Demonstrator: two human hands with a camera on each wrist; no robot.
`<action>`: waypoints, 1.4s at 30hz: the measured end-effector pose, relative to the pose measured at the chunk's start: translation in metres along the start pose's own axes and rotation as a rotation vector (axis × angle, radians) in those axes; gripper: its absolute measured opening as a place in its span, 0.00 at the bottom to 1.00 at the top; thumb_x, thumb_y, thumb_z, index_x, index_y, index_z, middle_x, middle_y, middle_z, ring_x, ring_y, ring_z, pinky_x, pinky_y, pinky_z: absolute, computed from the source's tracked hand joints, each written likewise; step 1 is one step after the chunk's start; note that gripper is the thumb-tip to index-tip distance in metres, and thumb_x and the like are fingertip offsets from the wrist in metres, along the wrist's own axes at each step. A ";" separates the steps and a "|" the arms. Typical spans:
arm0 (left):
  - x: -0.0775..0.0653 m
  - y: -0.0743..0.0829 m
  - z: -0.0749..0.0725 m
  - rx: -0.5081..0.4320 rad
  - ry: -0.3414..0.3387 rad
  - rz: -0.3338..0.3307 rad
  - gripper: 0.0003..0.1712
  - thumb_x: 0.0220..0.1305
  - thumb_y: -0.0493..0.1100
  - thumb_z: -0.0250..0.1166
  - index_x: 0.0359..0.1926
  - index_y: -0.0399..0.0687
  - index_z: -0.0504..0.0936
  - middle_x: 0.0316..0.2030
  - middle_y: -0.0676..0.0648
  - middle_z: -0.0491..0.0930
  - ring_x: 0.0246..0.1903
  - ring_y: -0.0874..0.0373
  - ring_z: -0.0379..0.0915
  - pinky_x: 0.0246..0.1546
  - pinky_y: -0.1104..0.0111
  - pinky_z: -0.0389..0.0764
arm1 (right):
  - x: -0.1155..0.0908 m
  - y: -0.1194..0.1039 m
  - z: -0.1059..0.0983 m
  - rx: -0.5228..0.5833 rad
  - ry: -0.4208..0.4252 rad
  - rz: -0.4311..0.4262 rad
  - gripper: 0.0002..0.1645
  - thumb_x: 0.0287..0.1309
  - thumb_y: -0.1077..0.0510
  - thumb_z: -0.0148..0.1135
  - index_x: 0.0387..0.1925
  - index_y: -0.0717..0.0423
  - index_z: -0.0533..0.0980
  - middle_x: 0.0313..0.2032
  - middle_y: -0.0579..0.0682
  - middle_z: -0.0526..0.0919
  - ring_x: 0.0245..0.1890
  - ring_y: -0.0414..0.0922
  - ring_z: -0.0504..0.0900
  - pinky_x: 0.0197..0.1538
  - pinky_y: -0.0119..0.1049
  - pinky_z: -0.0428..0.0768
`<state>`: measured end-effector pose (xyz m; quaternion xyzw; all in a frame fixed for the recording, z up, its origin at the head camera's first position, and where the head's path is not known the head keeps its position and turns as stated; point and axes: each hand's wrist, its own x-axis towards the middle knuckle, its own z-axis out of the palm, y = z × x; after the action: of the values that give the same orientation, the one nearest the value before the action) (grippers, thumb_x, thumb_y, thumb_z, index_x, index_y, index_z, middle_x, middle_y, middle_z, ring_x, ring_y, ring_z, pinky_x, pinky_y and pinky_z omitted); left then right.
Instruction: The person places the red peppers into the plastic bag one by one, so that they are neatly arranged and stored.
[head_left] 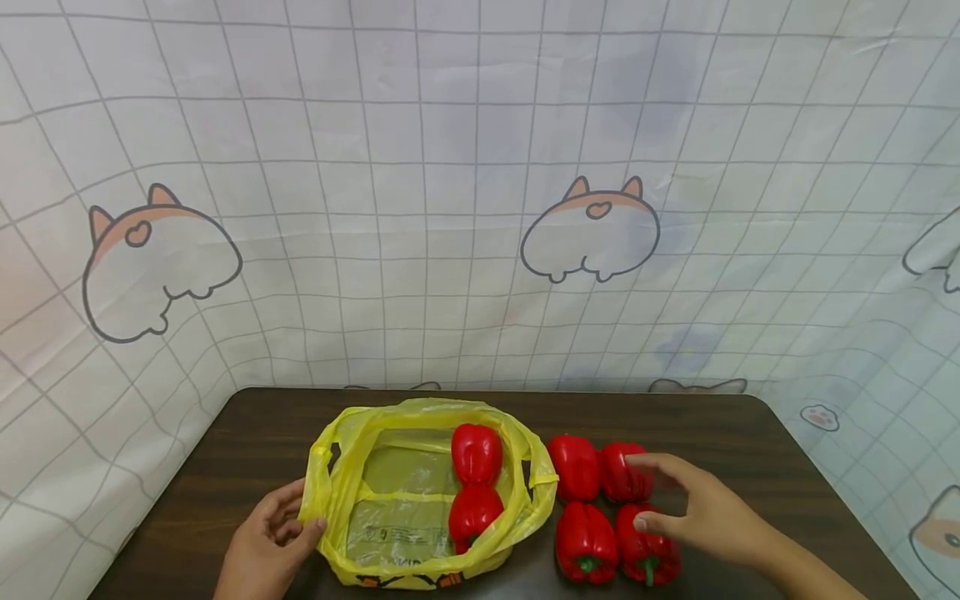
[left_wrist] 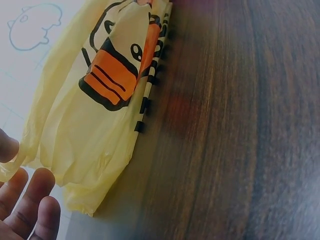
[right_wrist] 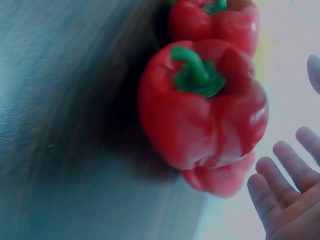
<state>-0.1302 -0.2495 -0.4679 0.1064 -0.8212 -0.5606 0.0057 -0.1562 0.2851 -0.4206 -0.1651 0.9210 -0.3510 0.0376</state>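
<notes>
Left hand pinches yellow bag; two red peppers inside

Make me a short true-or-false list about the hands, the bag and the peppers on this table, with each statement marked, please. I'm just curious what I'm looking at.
1. The left hand holds the edge of the yellow bag. True.
2. The bag has three peppers showing inside it. False: two red peppers show inside.
3. Four more peppers are outside the bag, on the dark table. True.
4. The right hand is inside the bag. False: it is by the peppers outside, fingers spread.
5. The bag is plain all over. False: it bears a printed face with an orange bill.
6. A green stem shows on at least one pepper. True.
</notes>
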 end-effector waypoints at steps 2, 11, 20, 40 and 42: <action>0.000 0.000 0.000 -0.004 0.002 0.002 0.44 0.64 0.50 0.75 0.74 0.42 0.65 0.61 0.35 0.76 0.41 0.55 0.82 0.39 0.68 0.83 | -0.003 0.004 0.000 0.002 -0.004 0.001 0.43 0.52 0.39 0.79 0.67 0.45 0.73 0.64 0.57 0.77 0.57 0.61 0.78 0.52 0.62 0.80; -0.002 0.002 0.001 -0.013 0.018 0.010 0.42 0.64 0.48 0.75 0.73 0.42 0.66 0.60 0.36 0.76 0.40 0.55 0.83 0.39 0.69 0.83 | -0.017 0.026 0.002 -0.019 -0.053 -0.014 0.43 0.56 0.40 0.77 0.68 0.51 0.72 0.60 0.53 0.80 0.52 0.54 0.80 0.49 0.49 0.82; -0.004 0.002 0.001 -0.010 0.028 0.011 0.41 0.65 0.46 0.74 0.73 0.41 0.66 0.61 0.35 0.76 0.40 0.55 0.83 0.39 0.69 0.84 | -0.024 0.043 0.008 -0.003 -0.091 -0.027 0.43 0.57 0.40 0.76 0.68 0.52 0.71 0.63 0.52 0.78 0.57 0.56 0.80 0.52 0.39 0.80; -0.002 0.001 -0.001 0.030 0.042 0.007 0.42 0.64 0.50 0.75 0.72 0.42 0.67 0.60 0.36 0.77 0.39 0.56 0.83 0.38 0.70 0.83 | -0.021 0.052 0.011 0.100 -0.193 0.021 0.43 0.59 0.47 0.75 0.71 0.56 0.69 0.64 0.62 0.74 0.59 0.62 0.75 0.52 0.56 0.81; -0.002 0.001 -0.001 0.032 0.043 0.008 0.41 0.64 0.50 0.75 0.72 0.42 0.68 0.60 0.36 0.77 0.39 0.56 0.82 0.38 0.69 0.83 | -0.021 0.053 0.011 0.092 -0.191 0.014 0.43 0.59 0.47 0.75 0.71 0.56 0.70 0.64 0.61 0.75 0.56 0.57 0.78 0.50 0.45 0.82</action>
<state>-0.1281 -0.2496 -0.4662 0.1151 -0.8301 -0.5451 0.0238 -0.1492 0.3214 -0.4647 -0.1893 0.8973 -0.3751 0.1354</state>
